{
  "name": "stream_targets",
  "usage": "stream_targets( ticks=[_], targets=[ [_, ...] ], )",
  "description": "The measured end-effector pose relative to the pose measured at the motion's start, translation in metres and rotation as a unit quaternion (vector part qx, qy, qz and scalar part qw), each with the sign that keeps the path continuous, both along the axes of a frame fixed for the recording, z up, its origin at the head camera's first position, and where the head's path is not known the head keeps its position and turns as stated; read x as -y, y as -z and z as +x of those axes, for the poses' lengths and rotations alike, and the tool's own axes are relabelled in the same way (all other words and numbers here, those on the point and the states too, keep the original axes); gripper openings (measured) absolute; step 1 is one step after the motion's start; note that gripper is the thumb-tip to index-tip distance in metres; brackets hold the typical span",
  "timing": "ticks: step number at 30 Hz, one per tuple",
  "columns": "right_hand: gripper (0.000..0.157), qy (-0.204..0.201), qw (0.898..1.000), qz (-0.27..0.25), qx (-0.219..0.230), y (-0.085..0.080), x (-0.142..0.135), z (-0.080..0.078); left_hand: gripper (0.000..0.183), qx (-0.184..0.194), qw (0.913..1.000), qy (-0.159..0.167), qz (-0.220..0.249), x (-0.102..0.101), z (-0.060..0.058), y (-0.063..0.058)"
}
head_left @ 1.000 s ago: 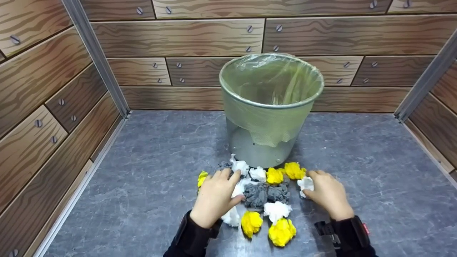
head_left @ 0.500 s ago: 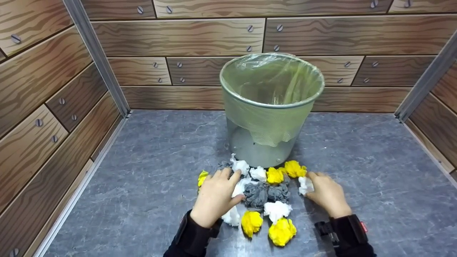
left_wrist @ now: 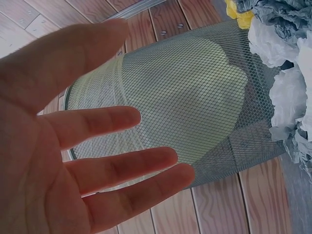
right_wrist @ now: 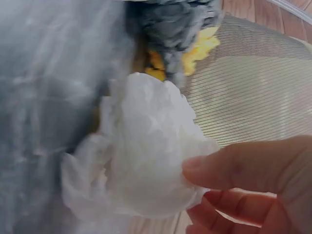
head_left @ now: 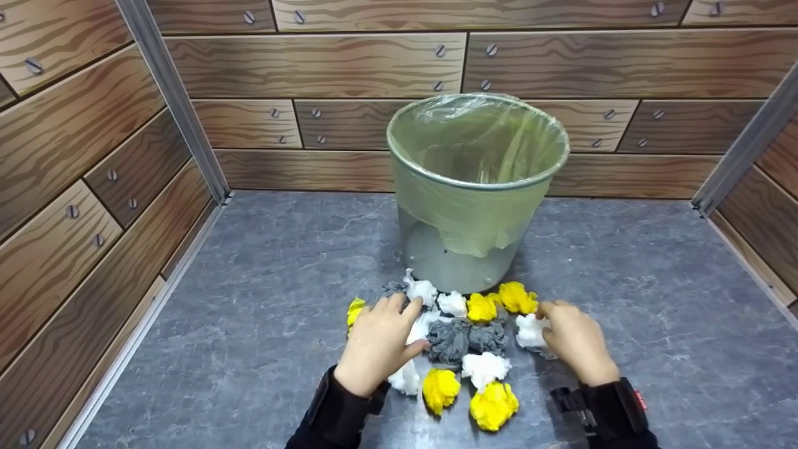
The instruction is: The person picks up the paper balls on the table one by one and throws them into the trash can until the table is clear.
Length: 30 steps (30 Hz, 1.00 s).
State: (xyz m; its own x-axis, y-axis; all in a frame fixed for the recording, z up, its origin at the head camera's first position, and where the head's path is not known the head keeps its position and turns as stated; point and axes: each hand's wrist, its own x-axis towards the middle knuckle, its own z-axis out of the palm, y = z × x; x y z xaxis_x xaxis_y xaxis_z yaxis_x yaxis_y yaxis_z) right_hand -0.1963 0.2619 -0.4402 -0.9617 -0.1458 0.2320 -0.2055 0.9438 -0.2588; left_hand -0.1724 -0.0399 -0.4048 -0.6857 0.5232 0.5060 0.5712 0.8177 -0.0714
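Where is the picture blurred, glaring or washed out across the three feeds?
Head: mostly sharp, pale glare on the bin liner, sheen on the near grey surface. Left wrist: panelled wall washed pale at upper left, bin mesh clear. Right wrist: grey surface blurred at left, white crumpled ball soft.

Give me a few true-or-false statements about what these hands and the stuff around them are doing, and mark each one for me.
1. The right hand pinches a white crumpled ball. True.
2. The left hand grips a yellow ball. False: its fingers are spread and it holds nothing.
3. The mesh bin lies on its side. False: it stands upright.
4. A yellowish liner is folded over the bin's rim. True.
5. All the crumpled balls share one colour. False: there are yellow, white and grey ones.
6. The crumpled balls lie in front of the bin, on the person's side. True.
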Motion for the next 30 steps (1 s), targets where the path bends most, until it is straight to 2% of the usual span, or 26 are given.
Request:
stream_targets(
  ticks=[4, 9, 12, 15, 19, 22, 27, 30],
  targets=[
    [0.020, -0.004, 0.999, -0.007, -0.038, -0.016, 0.002, 0.010, 0.059, 0.003, 1.0000, 0.002, 0.000, -0.003, -0.001, 0.001],
    [0.020, -0.016, 0.993, -0.027, -0.114, -0.048, 0.009, 0.028, 0.057, 0.019, 0.9998, 0.009, -0.004, -0.005, -0.001, 0.003],
    [0.020, -0.037, 0.982, -0.039, -0.179, -0.074, 0.014, 0.035, 0.055, 0.041, 0.9990, 0.015, -0.004, -0.005, -0.001, 0.004],
    [0.022, -0.070, 0.961, -0.041, -0.264, -0.105, 0.020, 0.036, 0.053, 0.062, 0.9980, 0.017, 0.001, -0.005, -0.001, 0.004],
    [0.018, -0.094, 0.927, -0.057, -0.357, -0.145, 0.028, 0.029, 0.053, 0.083, 0.9964, 0.015, 0.009, -0.003, 0.000, 0.004],
    [0.013, -0.086, 0.912, -0.086, -0.392, -0.170, 0.034, 0.017, 0.051, 0.091, 0.9958, 0.013, 0.008, -0.002, -0.001, 0.004],
    [0.009, -0.059, 0.895, -0.150, -0.416, -0.196, 0.044, -0.012, 0.047, 0.098, 0.9951, 0.011, 0.006, -0.003, -0.001, 0.003],
    [0.009, -0.049, 0.894, -0.155, -0.418, -0.202, 0.047, -0.030, 0.046, 0.104, 0.9945, 0.016, 0.009, -0.004, -0.001, 0.002]
  ],
)
